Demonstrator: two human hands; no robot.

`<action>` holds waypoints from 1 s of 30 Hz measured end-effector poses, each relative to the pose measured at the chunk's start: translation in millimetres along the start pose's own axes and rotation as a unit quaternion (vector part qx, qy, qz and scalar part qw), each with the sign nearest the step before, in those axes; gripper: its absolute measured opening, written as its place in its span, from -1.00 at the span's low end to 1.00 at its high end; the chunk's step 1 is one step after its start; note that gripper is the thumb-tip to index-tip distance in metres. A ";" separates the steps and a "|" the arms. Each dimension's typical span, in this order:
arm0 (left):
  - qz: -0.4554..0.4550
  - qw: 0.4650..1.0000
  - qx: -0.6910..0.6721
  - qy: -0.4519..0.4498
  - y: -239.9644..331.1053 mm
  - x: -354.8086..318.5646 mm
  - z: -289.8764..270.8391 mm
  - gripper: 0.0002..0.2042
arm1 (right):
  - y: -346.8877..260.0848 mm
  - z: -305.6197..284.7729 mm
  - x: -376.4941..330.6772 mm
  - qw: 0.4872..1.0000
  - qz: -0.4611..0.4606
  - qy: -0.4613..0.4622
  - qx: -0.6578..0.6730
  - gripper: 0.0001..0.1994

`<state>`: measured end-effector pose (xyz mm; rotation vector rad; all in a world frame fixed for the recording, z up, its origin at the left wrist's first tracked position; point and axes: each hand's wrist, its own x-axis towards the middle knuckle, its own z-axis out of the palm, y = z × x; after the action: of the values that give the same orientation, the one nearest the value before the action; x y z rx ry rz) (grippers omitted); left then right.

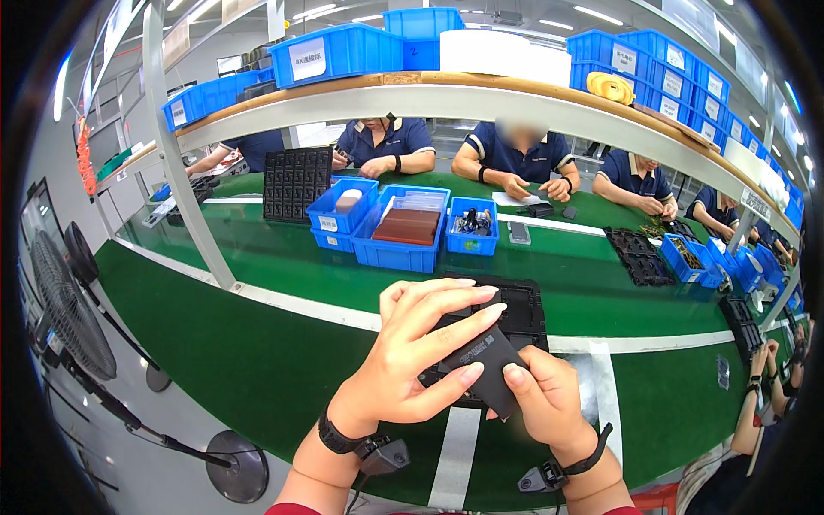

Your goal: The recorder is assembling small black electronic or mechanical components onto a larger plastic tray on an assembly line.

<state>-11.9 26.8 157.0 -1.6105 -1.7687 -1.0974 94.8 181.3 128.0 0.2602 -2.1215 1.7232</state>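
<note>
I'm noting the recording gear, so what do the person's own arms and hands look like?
The left hand and right hand are ungloved. Each wrist wears a black strap with a small, dark grey, boxy device; a thin dark cable shows by the left one. Dark red sleeves just show at the lower edge.

Both hands (412, 348) on black slab (490, 369)
</note>
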 end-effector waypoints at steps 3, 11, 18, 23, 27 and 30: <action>-0.002 0.991 0.136 -0.007 5.6 -1.2 -4.0 -0.60 | 1.5 1.3 0.6 1.000 0.012 0.003 0.007 -0.80; 0.007 0.926 0.377 0.022 14.1 -5.9 3.6 -0.47 | 4.0 1.3 -1.1 0.997 -0.037 0.045 -0.058 -0.83; 0.038 0.997 0.063 -0.011 1.2 -9.0 4.8 -0.52 | 3.8 4.9 1.0 0.988 -0.108 0.073 -0.087 -0.84; -0.174 0.919 -0.333 0.119 2.9 -12.9 14.3 -0.45 | 12.7 10.3 1.9 0.992 -0.077 0.079 -0.063 -0.84; -0.182 0.946 -0.249 0.104 3.2 -12.1 11.1 -0.43 | 17.0 10.9 4.3 0.985 -0.117 0.068 -0.110 -0.88; -0.232 0.927 -0.276 0.101 3.2 -12.9 13.0 -0.42 | 20.8 11.4 7.9 0.944 -0.233 0.049 -0.230 -0.91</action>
<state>-4.6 30.1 140.2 -1.3075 -1.8466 -2.0545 77.6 175.7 110.8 0.4810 -2.0993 0.9290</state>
